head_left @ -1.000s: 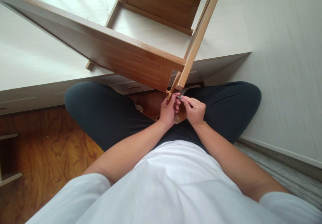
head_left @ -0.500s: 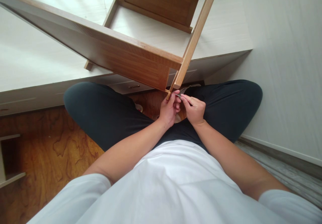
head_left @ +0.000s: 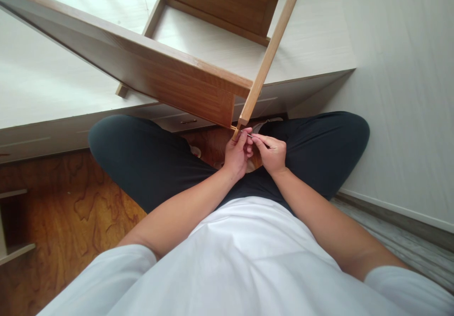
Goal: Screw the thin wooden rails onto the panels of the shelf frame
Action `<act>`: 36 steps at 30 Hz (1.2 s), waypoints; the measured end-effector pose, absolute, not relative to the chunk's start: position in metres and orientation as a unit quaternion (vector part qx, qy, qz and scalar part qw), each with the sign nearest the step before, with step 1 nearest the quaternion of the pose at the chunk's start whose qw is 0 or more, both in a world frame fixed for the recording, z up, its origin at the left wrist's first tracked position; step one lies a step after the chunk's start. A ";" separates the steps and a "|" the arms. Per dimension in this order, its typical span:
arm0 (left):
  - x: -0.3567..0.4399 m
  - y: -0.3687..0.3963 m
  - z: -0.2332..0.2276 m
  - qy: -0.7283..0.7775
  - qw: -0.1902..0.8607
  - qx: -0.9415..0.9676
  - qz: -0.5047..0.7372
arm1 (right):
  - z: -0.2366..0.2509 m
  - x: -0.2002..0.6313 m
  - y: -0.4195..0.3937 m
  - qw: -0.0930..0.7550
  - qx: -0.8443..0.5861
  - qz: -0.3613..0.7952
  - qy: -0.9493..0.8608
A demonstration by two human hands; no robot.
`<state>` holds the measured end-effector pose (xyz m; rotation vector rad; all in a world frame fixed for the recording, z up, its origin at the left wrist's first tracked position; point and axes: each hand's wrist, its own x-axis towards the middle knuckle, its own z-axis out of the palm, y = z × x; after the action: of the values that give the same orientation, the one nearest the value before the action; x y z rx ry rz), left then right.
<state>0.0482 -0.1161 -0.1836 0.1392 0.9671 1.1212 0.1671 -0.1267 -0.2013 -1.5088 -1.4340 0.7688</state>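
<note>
honey-brown wooden shelf frame tilts over the lap. left hand pinches its thin corner rail end; right hand pinches a slim grey metal tool there. advise steady rail, straight tool.

A glossy, burl-patterned brown wooden floor is seen lower left; a long white low cabinet spans the upper frame, a white wall at right.
</note>
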 end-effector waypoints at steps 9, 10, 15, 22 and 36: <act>0.048 -0.114 -0.183 0.459 0.719 0.064 0.519 | -0.202 0.164 -0.120 0.455 -0.581 0.519 -0.431; 0.048 -0.114 -0.183 0.456 0.719 0.063 0.521 | -0.203 0.164 -0.119 0.459 -0.576 0.539 -0.410; 0.049 -0.113 -0.183 0.467 0.715 0.058 0.517 | -0.202 0.163 -0.110 0.415 -0.539 0.674 -0.289; 0.048 -0.113 -0.182 0.477 0.714 0.057 0.510 | -0.202 0.162 -0.110 0.416 -0.531 0.678 -0.293; 0.047 -0.116 -0.182 0.450 0.727 0.068 0.513 | -0.199 0.165 -0.124 0.421 -0.605 0.318 -0.597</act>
<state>0.0471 -0.1158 -0.1819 0.1502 0.9924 1.1313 0.1649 -0.1237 -0.1986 -1.5150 -1.4957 0.7970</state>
